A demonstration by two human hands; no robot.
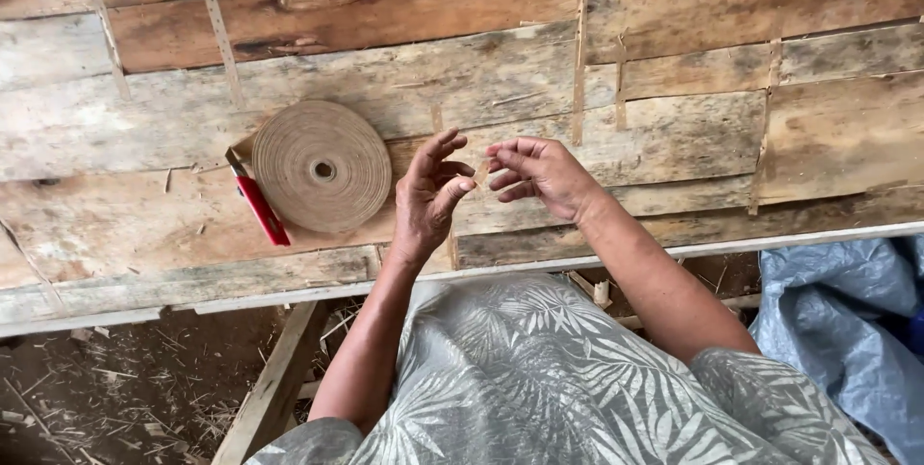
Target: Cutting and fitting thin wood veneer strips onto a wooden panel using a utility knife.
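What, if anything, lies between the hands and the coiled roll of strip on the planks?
Nothing visible. The left hand and right hand pinch a small strip piece; bare plank separates the left hand from the roll. The red-handled knife lies on the roll's far side.

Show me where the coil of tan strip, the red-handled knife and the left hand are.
Coil of tan strip (321, 167), head view, on its flat wound face.
Red-handled knife (262, 210), head view, on the red handle.
Left hand (428, 200), head view, on the back of the hand.

Soft even daylight, sharp focus
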